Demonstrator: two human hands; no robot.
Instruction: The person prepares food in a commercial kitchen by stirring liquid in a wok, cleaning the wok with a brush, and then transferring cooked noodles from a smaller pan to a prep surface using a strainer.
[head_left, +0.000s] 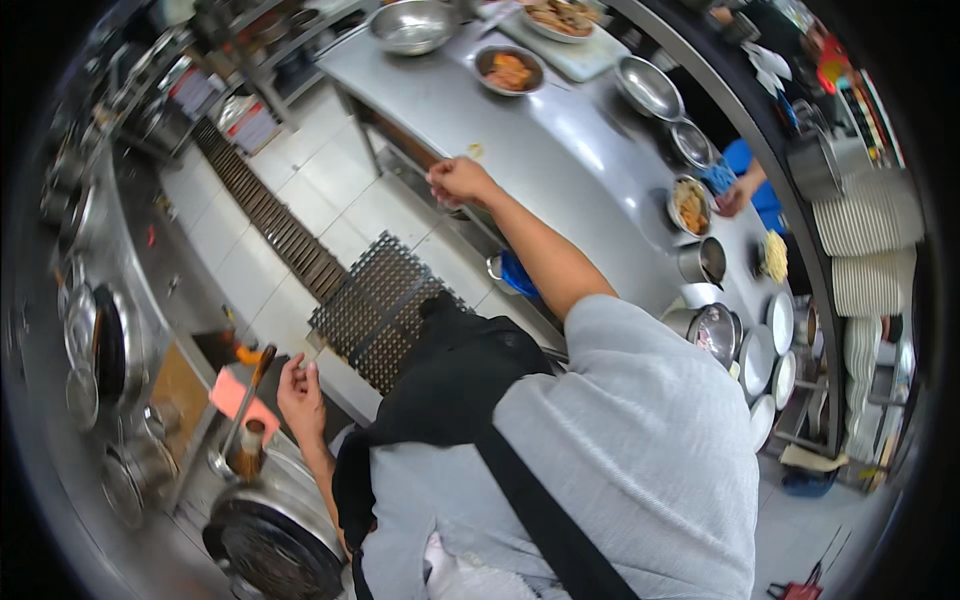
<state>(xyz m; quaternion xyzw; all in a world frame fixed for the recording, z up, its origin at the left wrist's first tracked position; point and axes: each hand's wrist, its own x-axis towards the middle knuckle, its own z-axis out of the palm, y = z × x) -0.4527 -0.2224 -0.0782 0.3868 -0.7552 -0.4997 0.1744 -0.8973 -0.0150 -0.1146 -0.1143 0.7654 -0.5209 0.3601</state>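
From the head view I look down on a kitchen with a pale tiled floor [300, 190] and a curved steel counter [560, 150]. My right hand [458, 180], loosely fisted at the counter's edge, shows nothing in it that I can make out. My left hand [298, 392] hangs half open, empty, beside the ladle [240, 410]: rigid metal, likely slick, best gripped at its dark handle end.

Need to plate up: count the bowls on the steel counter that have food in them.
3: one bowl near the far end, a plate-like one at the top edge, one by another person's hand. Others may be hidden.
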